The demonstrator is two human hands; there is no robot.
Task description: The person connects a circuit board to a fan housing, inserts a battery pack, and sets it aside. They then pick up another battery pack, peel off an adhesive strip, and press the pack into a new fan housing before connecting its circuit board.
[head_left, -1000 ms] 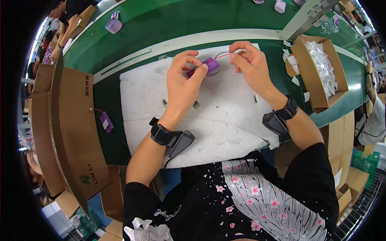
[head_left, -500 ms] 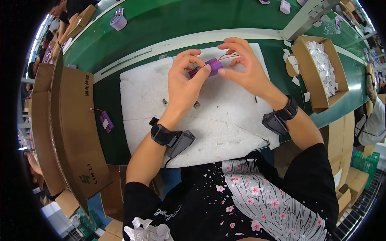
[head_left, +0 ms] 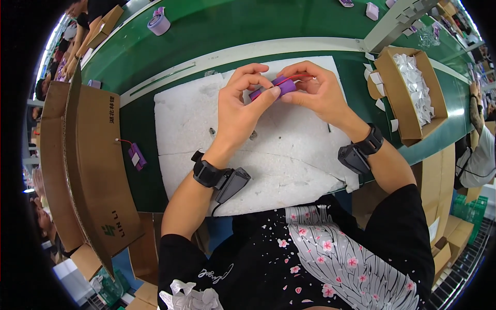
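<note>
Right now the small purple cylinder (head_left: 281,86) sits between both hands, held up over the white foam sheet (head_left: 289,155) that covers the table (head_left: 155,67). Its long axis runs roughly left to right, tilted a little so the left end is lower. The left hand (head_left: 240,111) closes a narrow grip on that lower left end, thumb pressing from the near side and fingertips curling over from the far side. The right hand (head_left: 320,95) holds the right end in a pinch, and a thin red wire (head_left: 294,78) arcs over the top of the cylinder toward the right fingers. Both hands are equally near, touching the piece from opposite ends. Whether the wire is attached to the cylinder or only held against it I cannot tell from this view. Well apart, another purple piece (head_left: 137,156) lies on the green surface beside a cardboard box (head_left: 93,170), and a box of white bits (head_left: 413,93) stands to the right.
</note>
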